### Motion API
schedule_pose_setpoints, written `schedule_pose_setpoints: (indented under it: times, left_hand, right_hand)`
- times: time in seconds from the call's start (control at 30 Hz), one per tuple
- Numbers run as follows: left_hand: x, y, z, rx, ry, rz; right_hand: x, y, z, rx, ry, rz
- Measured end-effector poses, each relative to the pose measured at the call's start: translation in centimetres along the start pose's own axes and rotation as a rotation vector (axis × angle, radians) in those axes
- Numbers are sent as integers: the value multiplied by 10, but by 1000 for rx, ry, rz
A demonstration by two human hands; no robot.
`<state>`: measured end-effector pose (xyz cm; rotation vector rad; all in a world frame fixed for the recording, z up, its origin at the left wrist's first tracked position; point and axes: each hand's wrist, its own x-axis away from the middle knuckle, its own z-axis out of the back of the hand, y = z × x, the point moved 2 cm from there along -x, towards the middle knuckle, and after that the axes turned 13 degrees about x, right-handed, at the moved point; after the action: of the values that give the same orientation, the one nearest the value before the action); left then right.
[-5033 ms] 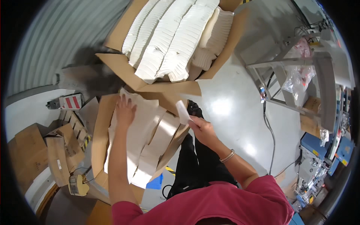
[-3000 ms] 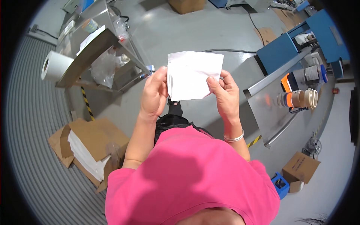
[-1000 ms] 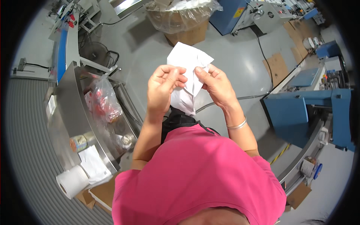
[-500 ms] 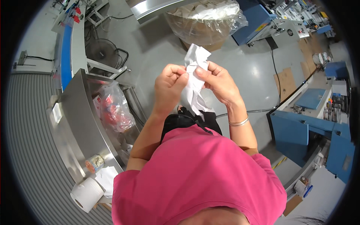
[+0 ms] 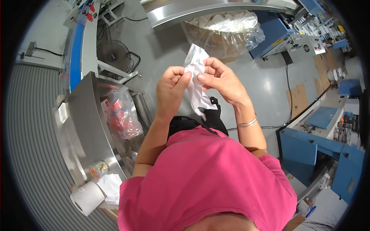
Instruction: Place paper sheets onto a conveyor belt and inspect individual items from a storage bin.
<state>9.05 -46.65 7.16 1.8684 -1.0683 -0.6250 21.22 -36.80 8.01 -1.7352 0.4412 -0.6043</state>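
Observation:
A crumpled white paper towel [image 5: 197, 94] hangs in front of my body, held up between both hands. My left hand [image 5: 170, 90] pinches its left edge between thumb and fingers. On the opposite edge, my right hand [image 5: 225, 82] grips the paper with its thumb on top and fingers curled behind. The towel's upper end sticks up above my fingers, and its lower end dangles in a twisted point. Whatever may lie within the folds is hidden.
To my left runs a metal bench [image 5: 83, 111] bearing a clear bag of red items [image 5: 122, 115], a jar [image 5: 99, 169] and a white paper roll [image 5: 87, 198]. Ahead stands a plastic-lined bin [image 5: 216, 42] of white paper. Blue cabinets [image 5: 298, 154] stand right, and a cable [image 5: 287, 88] crosses the floor.
The surroundings have shifted slightly right and down in the view. Both hands keep hold of the paper towel, and its folds have changed a little.

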Motion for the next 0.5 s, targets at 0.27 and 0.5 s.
schedule_pose_setpoints:
  times: [0.27,0.5]
  left_hand:
    - [-22,-6,-9,-23,-45,-50]
    - [-49,-3,12,120,58,-35]
  right_hand:
    - [-14,10,29,-41,151,40]
    - [-1,-3,69,-15,552,106]
